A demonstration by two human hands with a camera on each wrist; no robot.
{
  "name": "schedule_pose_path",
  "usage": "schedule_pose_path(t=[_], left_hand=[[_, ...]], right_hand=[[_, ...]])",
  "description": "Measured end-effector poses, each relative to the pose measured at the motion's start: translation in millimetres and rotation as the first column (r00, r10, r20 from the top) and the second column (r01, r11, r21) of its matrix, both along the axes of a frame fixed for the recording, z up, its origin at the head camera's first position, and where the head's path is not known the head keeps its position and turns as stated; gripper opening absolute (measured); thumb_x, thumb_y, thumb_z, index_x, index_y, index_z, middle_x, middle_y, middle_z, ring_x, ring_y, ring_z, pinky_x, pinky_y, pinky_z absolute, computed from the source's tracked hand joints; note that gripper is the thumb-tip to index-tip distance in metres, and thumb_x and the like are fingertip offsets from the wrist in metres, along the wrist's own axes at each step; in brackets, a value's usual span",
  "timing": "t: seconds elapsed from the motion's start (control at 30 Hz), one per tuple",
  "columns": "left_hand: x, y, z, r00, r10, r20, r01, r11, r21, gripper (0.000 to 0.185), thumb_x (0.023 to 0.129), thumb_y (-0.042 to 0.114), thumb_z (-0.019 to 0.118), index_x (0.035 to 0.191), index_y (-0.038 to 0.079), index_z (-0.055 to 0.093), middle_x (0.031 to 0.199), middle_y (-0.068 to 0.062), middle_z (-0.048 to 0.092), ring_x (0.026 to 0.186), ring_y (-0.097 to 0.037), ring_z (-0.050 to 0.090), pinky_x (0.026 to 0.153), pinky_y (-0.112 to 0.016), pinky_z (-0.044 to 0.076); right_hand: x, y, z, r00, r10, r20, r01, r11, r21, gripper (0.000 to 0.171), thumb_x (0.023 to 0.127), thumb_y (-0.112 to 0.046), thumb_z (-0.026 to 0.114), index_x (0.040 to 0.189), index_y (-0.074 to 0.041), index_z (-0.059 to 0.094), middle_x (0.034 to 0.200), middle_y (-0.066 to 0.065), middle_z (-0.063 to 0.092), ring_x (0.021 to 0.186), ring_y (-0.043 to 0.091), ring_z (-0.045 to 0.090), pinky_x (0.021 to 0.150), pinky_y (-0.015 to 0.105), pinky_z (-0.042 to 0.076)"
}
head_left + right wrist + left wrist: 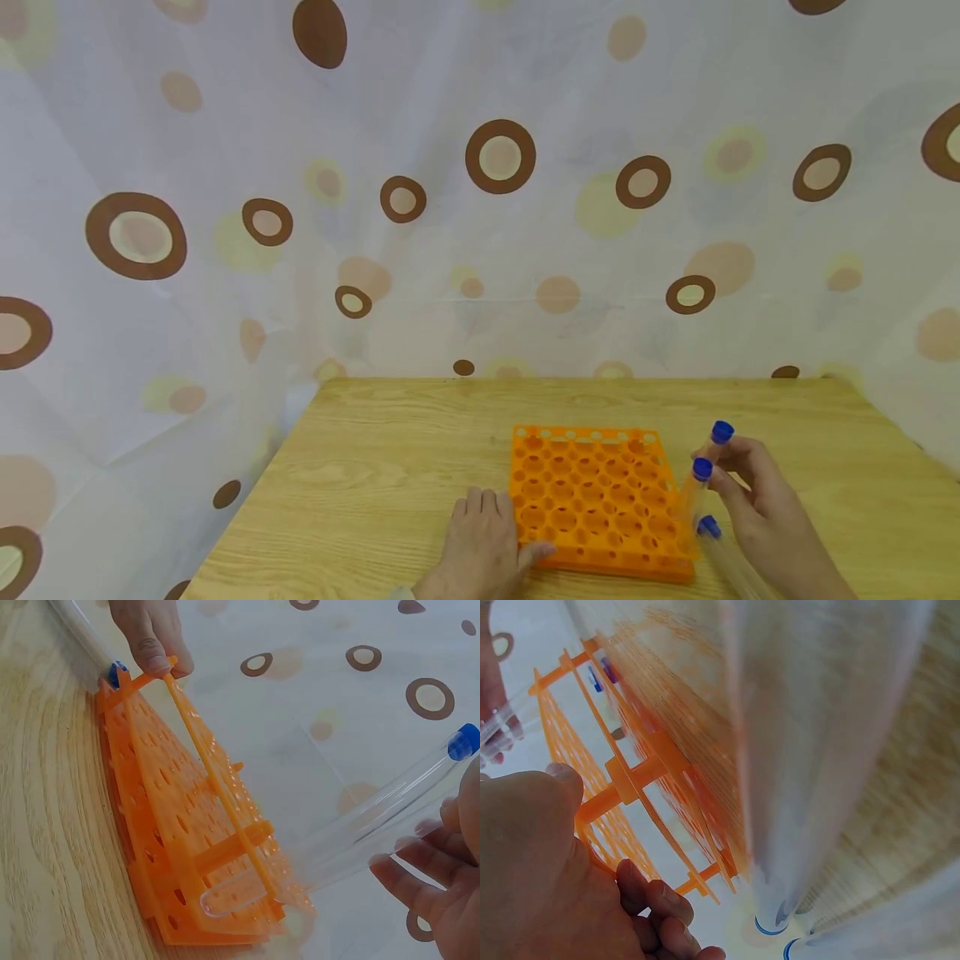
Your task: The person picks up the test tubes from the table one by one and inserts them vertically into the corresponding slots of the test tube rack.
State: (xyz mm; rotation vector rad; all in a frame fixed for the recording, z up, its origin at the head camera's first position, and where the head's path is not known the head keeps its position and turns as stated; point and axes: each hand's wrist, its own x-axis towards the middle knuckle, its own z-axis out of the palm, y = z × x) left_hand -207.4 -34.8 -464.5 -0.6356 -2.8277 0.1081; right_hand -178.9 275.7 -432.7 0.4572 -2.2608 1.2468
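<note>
An orange test tube rack [585, 492] sits on the table, its top plate full of round holes. My left hand [480, 537] grips its near left corner, thumb over the front edge and fingers along the left side. At the rack's right side, my right hand [761, 500] holds a clear test tube [718, 446] with a blue cap between thumb and fingers. Another blue-capped tube [697, 487] stands just in front of it. In the right wrist view, a rounded tube bottom [217, 901] shows inside the rack's end. The right fingers [409, 881] are near the tubes.
A blue-capped tube [723, 550] lies on the wooden table [375, 467] at the front right. Large blurred tubes [802, 750] fill the left wrist view's foreground, blue at their lower ends. A spotted curtain [420, 250] hangs behind and beside the table.
</note>
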Motion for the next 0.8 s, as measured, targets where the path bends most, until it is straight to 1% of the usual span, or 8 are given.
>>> schedule_pose_path(t=[0.17,0.37,0.5,0.57,0.7,0.8], left_hand=[[0.5,0.1,1.6,1.0,0.002,0.011,-0.002,1.0,0.0,0.07,0.088,0.08,0.03,0.084,0.012,0.046,0.074,-0.001,0.044,0.068,-0.017,0.032,0.064,-0.027,0.028],[-0.6,1.4,3.3,1.0,0.008,-0.019,-0.008,1.0,-0.024,0.07,0.088,0.08,0.029,0.082,0.012,0.045,0.072,-0.001,0.041,0.067,-0.017,0.031,0.063,-0.026,0.027],[-1.2,1.4,3.9,1.0,0.018,0.016,-0.018,0.999,-0.029,0.071,0.088,0.08,0.028,0.084,0.011,0.046,0.074,-0.002,0.043,0.068,-0.017,0.031,0.064,-0.027,0.027],[-1.2,0.9,3.7,0.999,0.019,0.032,-0.019,1.0,-0.021,0.072,0.088,0.08,0.029,0.085,0.011,0.046,0.075,-0.002,0.045,0.069,-0.018,0.032,0.064,-0.027,0.028],[-1.1,0.3,2.6,0.999,0.011,0.04,-0.01,1.0,-0.007,0.072,0.088,0.08,0.03,0.086,0.01,0.048,0.077,-0.003,0.048,0.07,-0.018,0.034,0.065,-0.027,0.03],[-1.3,0.4,2.6,0.999,0.008,0.048,-0.008,1.0,-0.009,0.073,0.088,0.08,0.03,0.088,0.01,0.048,0.079,-0.005,0.05,0.071,-0.018,0.037,0.065,-0.027,0.031]], right_hand=[[-1.2,1.2,-2.5,0.999,0.001,0.039,-0.001,1.0,0.018,0.026,0.103,0.004,0.041,0.128,0.0,0.041,0.117,-0.015,0.058,0.108,-0.013,0.054,0.079,0.009,0.049],[-3.0,0.1,-3.8,0.995,-0.005,0.102,0.003,1.0,0.019,0.027,0.104,-0.001,0.042,0.131,-0.004,0.043,0.115,-0.016,0.061,0.107,-0.014,0.054,0.08,0.011,0.05],[-4.0,-1.0,-6.9,0.992,0.001,0.125,-0.004,1.0,0.023,0.026,0.104,-0.002,0.043,0.129,-0.006,0.045,0.114,-0.012,0.063,0.108,-0.014,0.054,0.08,0.011,0.05],[-4.6,-1.1,-9.0,0.993,-0.003,0.121,-0.001,0.999,0.034,0.027,0.103,-0.001,0.044,0.13,-0.006,0.046,0.113,-0.01,0.063,0.106,-0.012,0.055,0.079,0.013,0.051],[-5.8,-0.3,-12.0,0.989,-0.019,0.147,0.01,0.998,0.057,0.027,0.104,-0.003,0.045,0.13,-0.009,0.047,0.112,-0.014,0.064,0.104,-0.012,0.056,0.077,0.016,0.053],[-5.8,0.8,-12.5,0.986,-0.028,0.163,0.015,0.997,0.079,0.028,0.104,-0.004,0.045,0.131,-0.011,0.047,0.114,-0.012,0.065,0.104,-0.013,0.056,0.076,0.018,0.054]])
